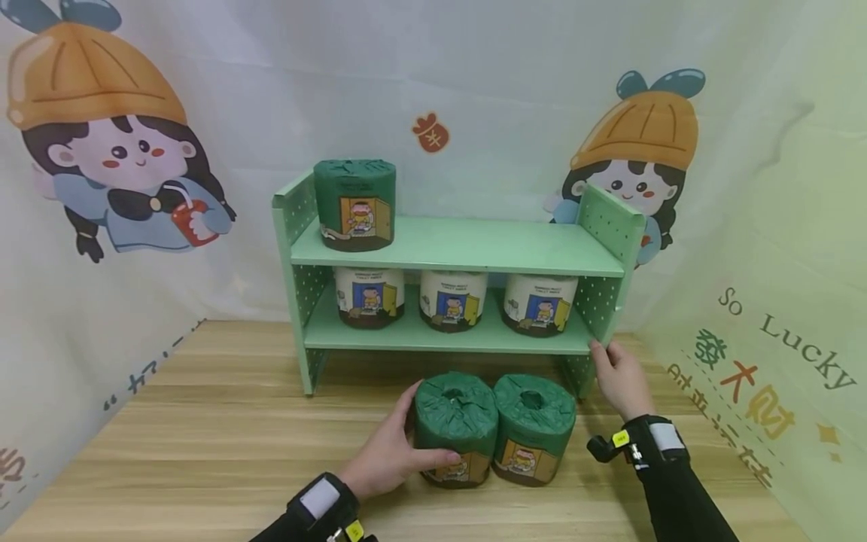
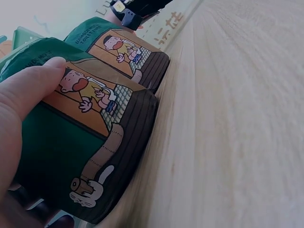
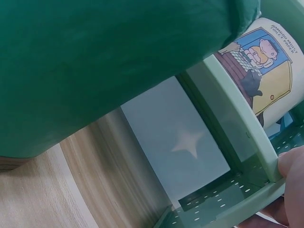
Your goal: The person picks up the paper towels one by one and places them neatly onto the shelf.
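Note:
A green-wrapped toilet paper roll point(image 1: 454, 430) stands upright on the table in front of the shelf. My left hand point(image 1: 387, 458) grips it from the left, its thumb point(image 2: 35, 84) across the printed front and the other fingers mostly hidden behind. Against its right side stands another green toilet paper roll point(image 1: 535, 425); it fills much of the right wrist view. At the lower right of the mint-green two-tier shelf point(image 1: 460, 245), my right hand point(image 1: 623, 380) holds the side panel by its front edge, near the lower board.
One green toilet paper roll point(image 1: 355, 207) stands at the left end of the upper board. White toilet paper rolls stand on the lower board: a left one point(image 1: 369, 295), a middle one point(image 1: 452, 299) and a right one point(image 1: 539, 302). Printed cloth point(image 1: 474, 68) surrounds the wooden table point(image 1: 223, 421).

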The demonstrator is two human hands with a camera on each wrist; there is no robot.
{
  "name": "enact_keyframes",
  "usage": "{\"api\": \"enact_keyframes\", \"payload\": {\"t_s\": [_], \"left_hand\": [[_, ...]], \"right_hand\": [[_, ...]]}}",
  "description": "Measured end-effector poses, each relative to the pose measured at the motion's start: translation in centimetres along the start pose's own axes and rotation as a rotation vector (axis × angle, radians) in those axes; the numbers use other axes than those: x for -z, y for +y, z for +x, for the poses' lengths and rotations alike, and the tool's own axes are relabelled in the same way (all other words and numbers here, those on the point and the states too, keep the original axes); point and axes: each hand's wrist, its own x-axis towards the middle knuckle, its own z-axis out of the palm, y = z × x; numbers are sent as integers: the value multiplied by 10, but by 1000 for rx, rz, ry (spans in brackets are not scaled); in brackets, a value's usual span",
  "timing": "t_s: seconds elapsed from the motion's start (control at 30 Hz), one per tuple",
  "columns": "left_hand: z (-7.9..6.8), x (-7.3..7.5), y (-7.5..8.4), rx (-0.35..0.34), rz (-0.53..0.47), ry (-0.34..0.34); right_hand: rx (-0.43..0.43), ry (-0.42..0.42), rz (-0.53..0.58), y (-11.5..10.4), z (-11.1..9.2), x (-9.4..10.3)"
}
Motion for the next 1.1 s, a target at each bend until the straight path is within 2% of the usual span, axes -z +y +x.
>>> {"api": "enact_keyframes", "payload": {"t_s": [0.3, 0.4, 0.43, 0.53, 0.63, 0.77, 0.87, 1.1], "left_hand": [[-1, -1, 1, 12, -15, 9], [-7, -1, 16, 12, -34, 11], [-7, -1, 16, 12, -36, 12], [-6, 0, 13, 10, -22, 19], [0, -1, -3, -1, -4, 24], [0, -1, -3, -13, -20, 19], [-1, -2, 1, -14, -40, 14], [-12, 0, 28, -9, -47, 16]], "right_hand": [[2, 0, -10, 2, 0, 0], [7, 0, -13, 3, 0, -1], [6, 1, -14, 3, 0, -1], [10, 2, -13, 3, 1, -1], [15, 3, -18, 4, 1, -1], [23, 7, -22, 6, 2, -1], [18, 11, -19, 6, 2, -1], [1, 10, -15, 4, 2, -1]]}}
